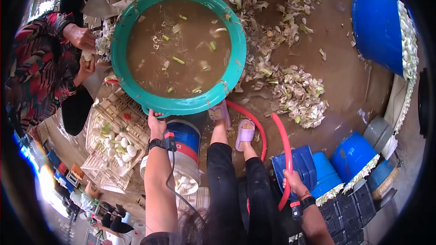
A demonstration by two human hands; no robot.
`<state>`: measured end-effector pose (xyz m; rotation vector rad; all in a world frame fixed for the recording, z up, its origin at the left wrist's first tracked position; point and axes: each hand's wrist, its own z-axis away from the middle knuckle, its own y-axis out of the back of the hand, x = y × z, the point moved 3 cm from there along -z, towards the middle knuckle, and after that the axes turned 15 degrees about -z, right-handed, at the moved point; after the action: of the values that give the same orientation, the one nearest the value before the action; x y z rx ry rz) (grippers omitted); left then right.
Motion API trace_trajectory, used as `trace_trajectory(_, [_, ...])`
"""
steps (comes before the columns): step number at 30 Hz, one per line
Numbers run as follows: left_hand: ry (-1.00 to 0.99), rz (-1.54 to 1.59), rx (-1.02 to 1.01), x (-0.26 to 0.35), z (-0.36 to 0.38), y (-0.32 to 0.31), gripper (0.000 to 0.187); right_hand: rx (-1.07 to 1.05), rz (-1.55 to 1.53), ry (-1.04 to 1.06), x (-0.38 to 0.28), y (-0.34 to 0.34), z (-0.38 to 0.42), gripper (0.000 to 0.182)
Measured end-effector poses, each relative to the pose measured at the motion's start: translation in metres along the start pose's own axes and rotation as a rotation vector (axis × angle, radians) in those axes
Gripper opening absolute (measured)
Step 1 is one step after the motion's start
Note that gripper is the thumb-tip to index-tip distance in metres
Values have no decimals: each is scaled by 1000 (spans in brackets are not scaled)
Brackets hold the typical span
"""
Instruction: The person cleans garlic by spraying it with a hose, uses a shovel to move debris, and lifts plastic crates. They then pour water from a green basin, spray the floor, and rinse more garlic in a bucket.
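A large round green tub [236, 31] holds murky brown water with floating stalk pieces. My left hand [156, 124] is closed on the tub's handle at its near rim. A red hose [286, 140] is gripped in my right hand [294, 181], its end raised toward the tub's right side and pointing over the floor. Just below my left hand stands a blue bucket [184, 131], with a white bucket [187, 165] of pale bulbs against it.
Wet peelings [299, 95] are heaped right of the tub. A plastic crate [97, 168] of white bulbs stands at the left, near a seated person's hands [84, 41]. Blue tubs [377, 34] filled with pale bulbs line the right. My slippered feet [245, 134] stand by the hose.
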<state>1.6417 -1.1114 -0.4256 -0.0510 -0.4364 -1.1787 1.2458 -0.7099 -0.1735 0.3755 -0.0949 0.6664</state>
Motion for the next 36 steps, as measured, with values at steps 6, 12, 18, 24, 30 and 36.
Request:
trace_trajectory(6, [-145,-158,-69,-4,78,-44,28,-16,6,53,-11,-4,26,20])
trace_trajectory(12, [-23,18,-157,-83,169,-91,25,-46,38,137,-10,-6,51,23])
trace_trajectory(18, [-8,56,-168,-102,214,-111,25,-96,-13,158,1,-4,52,21])
trace_trajectory(24, [-29,-24,-111,-113,246,-83,28,-98,-17,207,13,2,52,24])
trace_trajectory(30, [-71,-79,-156,-94,257,-70,29,-157,-56,218,16,16,68,21])
trace_trajectory(36, [-152,-204,-28,-69,251,-30,17,-192,17,261,17,24,79,23])
